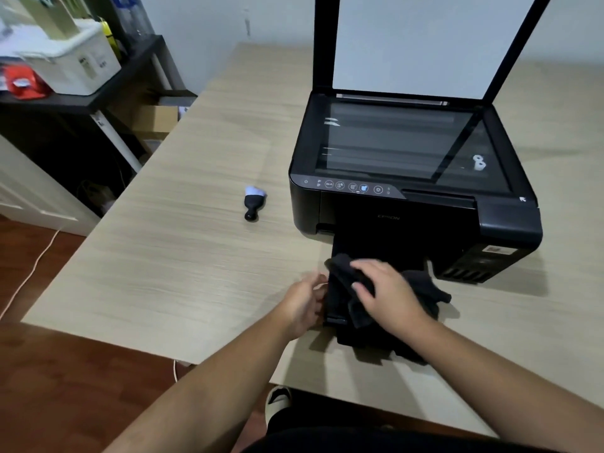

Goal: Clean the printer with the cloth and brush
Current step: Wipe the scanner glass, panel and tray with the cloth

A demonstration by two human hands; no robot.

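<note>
Hands: right hand (pixel 385 289) grips cloth (pixel 423 286) on tray (pixel 376 250) | left hand (pixel 304 302) curled on tray edge | brush (pixel 254 204) forward-left, nearer left hand

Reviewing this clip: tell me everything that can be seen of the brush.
The brush is small, with a short black handle ending in a rounded knob and a pale bluish-white bristle head. It lies flat on the light wood-grain table, left of the printer and apart from it. The knob faces the person and the bristles point away. Nothing but the table touches it.
</note>
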